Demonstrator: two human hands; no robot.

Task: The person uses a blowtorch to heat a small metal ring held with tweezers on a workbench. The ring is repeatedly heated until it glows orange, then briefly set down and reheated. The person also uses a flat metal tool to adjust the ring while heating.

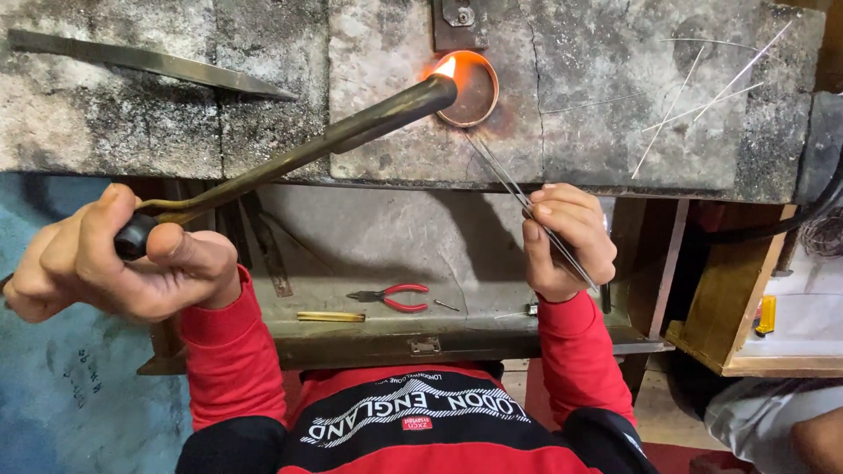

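A grey, soot-stained stone counter [632, 96] fills twelve o'clock, cracked and scorched. Below it a shallow metal drawer [369, 338] stands open. A blue wall [61, 386] shows at eight o'clock, a wooden shelf [729, 307] at four.

Even daylight, orange flame [446, 68] glow, sharp, edges warped

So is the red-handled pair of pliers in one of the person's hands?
No, the pliers lie on the lower tray, while the left hand holds the torch and the right hand the tweezers.
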